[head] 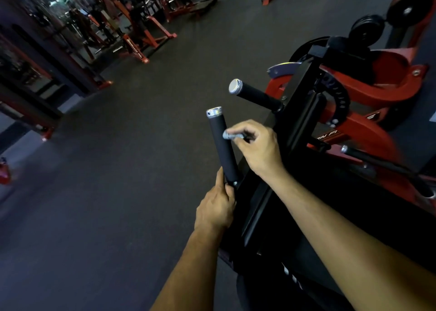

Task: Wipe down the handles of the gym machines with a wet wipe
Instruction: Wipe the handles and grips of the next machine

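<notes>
Head view, dim gym floor. Near handle (223, 145): black foam grip with a silver end cap, tilted slightly left of upright, rising from the black frame (299, 112) of a red-and-black machine.

Left hand (215, 208): fingers curled round the base of the near handle, thumb lying up along the lower grip. Gripping.

Right hand (258, 145): fingers curled, pinching a small crumpled wet wipe (232, 135), pale grey-white. The wipe's leading edge touches the right side of the near handle, about mid-length. Wipe is blurred; its fold cannot be made out.

Second handle (256, 94): same black grip and silver cap, projecting leftward from the frame, above and beyond the near handle. Neither hand touches it.

A third, thinner bar (368, 156) with a silver tip lies lower right, partly in shadow.

Black weight plates (366, 30) sit on pegs at upper right. Other red machines (141, 34) stand well apart across the dark floor (118, 169).

No containers visible.
</notes>
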The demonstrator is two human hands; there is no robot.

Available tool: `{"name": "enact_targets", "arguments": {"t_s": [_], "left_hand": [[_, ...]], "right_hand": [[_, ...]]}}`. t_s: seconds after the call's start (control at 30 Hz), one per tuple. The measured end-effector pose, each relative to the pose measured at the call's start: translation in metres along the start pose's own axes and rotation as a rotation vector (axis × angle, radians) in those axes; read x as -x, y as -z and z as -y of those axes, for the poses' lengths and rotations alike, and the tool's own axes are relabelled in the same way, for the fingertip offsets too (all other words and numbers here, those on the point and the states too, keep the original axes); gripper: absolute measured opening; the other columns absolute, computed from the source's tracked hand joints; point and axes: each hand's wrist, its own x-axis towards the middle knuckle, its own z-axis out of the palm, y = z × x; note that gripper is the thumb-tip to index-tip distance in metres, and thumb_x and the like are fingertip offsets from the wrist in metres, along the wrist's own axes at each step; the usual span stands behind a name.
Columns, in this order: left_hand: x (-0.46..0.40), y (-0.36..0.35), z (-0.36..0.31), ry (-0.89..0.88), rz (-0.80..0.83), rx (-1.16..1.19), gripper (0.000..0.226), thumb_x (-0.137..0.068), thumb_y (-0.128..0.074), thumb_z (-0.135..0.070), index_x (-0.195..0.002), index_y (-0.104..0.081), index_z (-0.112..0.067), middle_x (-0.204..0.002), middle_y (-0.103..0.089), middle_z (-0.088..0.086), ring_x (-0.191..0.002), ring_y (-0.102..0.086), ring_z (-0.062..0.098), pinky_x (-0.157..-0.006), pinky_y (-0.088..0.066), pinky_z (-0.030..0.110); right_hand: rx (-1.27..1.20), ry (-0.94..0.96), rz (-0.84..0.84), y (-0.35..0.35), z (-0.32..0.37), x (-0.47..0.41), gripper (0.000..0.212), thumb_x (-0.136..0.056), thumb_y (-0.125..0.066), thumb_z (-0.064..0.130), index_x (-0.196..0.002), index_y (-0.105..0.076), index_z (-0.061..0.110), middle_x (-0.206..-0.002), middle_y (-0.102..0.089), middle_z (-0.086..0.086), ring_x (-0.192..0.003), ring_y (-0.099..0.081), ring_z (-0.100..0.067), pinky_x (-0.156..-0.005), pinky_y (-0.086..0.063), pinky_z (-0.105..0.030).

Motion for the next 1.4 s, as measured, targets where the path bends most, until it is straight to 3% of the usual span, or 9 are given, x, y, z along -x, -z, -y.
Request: {"name": "enact_targets", "arguments": {"t_s": [0.3,0.4,0.47,0.63,0.73,0.9,1.07,1.27,1.4], "left_hand": [[-0.002,-0.003,0.0,0.017,-0.005,-0.022,0.058,-0.109,-0.023,-0.038,-0.164,-0.005,-0.034,-0.137,-0.061,0.01,-0.119,-0.058,0.034,-0.087,-0.039,0.039],[-0.002,-0.002,0.001,0.001,-0.015,-0.016,0.058,-0.109,-0.024,-0.037,-0.164,-0.007,-0.035,-0.136,-0.062,0.012,-0.118,-0.058,0.036,-0.089,-0.04,0.04],[-0.003,-0.003,0.003,-0.02,-0.022,-0.003,0.057,-0.108,-0.025,-0.037,-0.163,-0.009,-0.038,-0.133,-0.063,0.013,-0.115,-0.059,0.037,-0.087,-0.041,0.041],[-0.006,-0.005,0.008,-0.04,-0.015,0.015,0.057,-0.108,-0.024,-0.039,-0.162,-0.007,-0.039,-0.13,-0.064,0.011,-0.111,-0.06,0.035,-0.088,-0.044,0.044],[-0.006,-0.005,0.008,-0.046,-0.015,0.017,0.056,-0.108,-0.024,-0.04,-0.162,-0.008,-0.04,-0.13,-0.064,0.01,-0.111,-0.059,0.035,-0.086,-0.042,0.043],[-0.009,-0.005,0.013,-0.1,-0.035,0.032,0.057,-0.108,-0.026,-0.042,-0.16,-0.004,-0.048,-0.142,-0.057,0.004,-0.118,-0.059,0.034,-0.089,-0.044,0.044],[0.009,0.002,0.008,-0.215,-0.246,0.087,0.087,-0.098,-0.051,-0.026,-0.16,0.005,-0.047,-0.147,-0.032,-0.001,-0.111,-0.056,0.027,-0.086,-0.053,0.046],[-0.03,0.067,-0.077,-0.663,-0.788,-0.079,0.058,-0.082,-0.059,-0.018,-0.14,-0.055,-0.018,-0.136,-0.052,0.005,-0.122,-0.05,0.027,-0.104,-0.039,0.042],[-0.093,0.102,-0.152,-0.568,-0.585,-0.368,0.035,-0.104,-0.043,-0.037,-0.129,-0.059,-0.018,-0.126,-0.059,0.009,-0.117,-0.056,0.034,-0.097,-0.045,0.047]], "right_hand": [[0.252,0.095,0.316,0.031,-0.013,0.06,0.026,-0.078,-0.072,-0.011,-0.09,-0.079,0.011,-0.094,-0.073,0.006,-0.091,-0.069,-0.003,-0.084,-0.054,-0.018],[0.307,-0.014,0.42,0.038,-0.009,0.04,0.023,-0.079,-0.078,0.001,-0.089,-0.081,0.021,-0.088,-0.075,0.012,-0.085,-0.068,0.001,-0.077,-0.049,-0.013],[0.234,-0.104,0.314,0.038,-0.007,0.017,0.016,-0.079,-0.081,0.009,-0.089,-0.081,0.022,-0.086,-0.076,0.012,-0.082,-0.069,0.002,-0.076,-0.052,-0.018],[-0.017,-0.106,0.033,0.007,0.013,-0.03,0.024,-0.08,-0.07,-0.007,-0.092,-0.076,0.012,-0.089,-0.075,0.008,-0.083,-0.07,-0.001,-0.079,-0.055,-0.021],[0.038,-0.004,0.029,-0.001,0.016,-0.022,0.026,-0.078,-0.069,-0.008,-0.089,-0.077,0.014,-0.091,-0.075,0.006,-0.086,-0.071,-0.005,-0.08,-0.056,-0.025],[0.152,0.004,0.16,0.015,0.0,0.025,0.025,-0.08,-0.07,-0.01,-0.089,-0.078,0.012,-0.091,-0.072,0.011,-0.087,-0.069,0.0,-0.077,-0.049,-0.012],[0.298,-0.096,0.307,0.041,0.001,0.023,0.022,-0.078,-0.077,0.004,-0.088,-0.08,0.024,-0.083,-0.07,0.015,-0.083,-0.066,-0.001,-0.074,-0.046,-0.016],[0.119,-0.401,-0.068,0.082,-0.029,-0.014,0.01,-0.08,-0.076,0.016,-0.086,-0.075,0.024,-0.083,-0.074,0.007,-0.075,-0.072,-0.013,-0.077,-0.061,-0.043],[0.128,-0.462,-0.286,0.082,-0.047,-0.041,0.006,-0.084,-0.076,0.025,-0.082,-0.075,0.031,-0.087,-0.074,0.013,-0.085,-0.069,-0.008,-0.081,-0.057,-0.038]]}}
